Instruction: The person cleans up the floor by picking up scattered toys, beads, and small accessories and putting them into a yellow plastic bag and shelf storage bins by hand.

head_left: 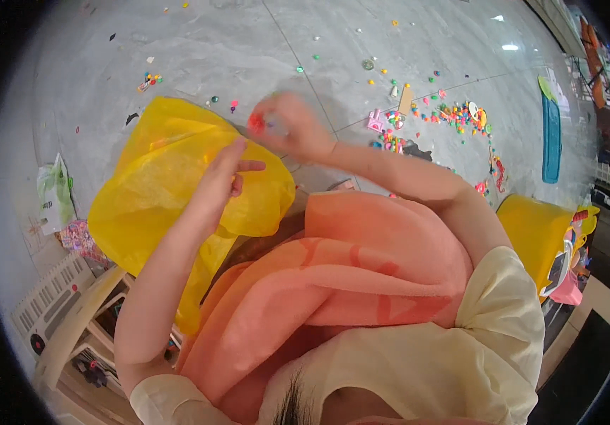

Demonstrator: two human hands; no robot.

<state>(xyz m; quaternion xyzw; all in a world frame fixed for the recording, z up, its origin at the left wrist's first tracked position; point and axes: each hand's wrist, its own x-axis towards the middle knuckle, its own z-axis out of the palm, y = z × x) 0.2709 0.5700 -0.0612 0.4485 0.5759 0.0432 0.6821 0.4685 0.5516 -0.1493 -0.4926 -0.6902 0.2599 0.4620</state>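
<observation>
My hands are apart. Left hand (218,180): over the bag (138,188), finger and thumb spread; I cannot tell its grip. Right hand (296,126): blurred, pinching a red piece (256,123) beside the bag. Filling seems partial; beads (464,117) litter the floor (220,39).

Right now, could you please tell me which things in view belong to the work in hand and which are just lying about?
Apparently in use:
Yellow bag-like sheet, behind the left hand
Blurred red item, at the right hand

Seemingly just lying about:
Small coloured pieces on the floor, though perhaps related
Long teal item
Green-and-white bag
</observation>
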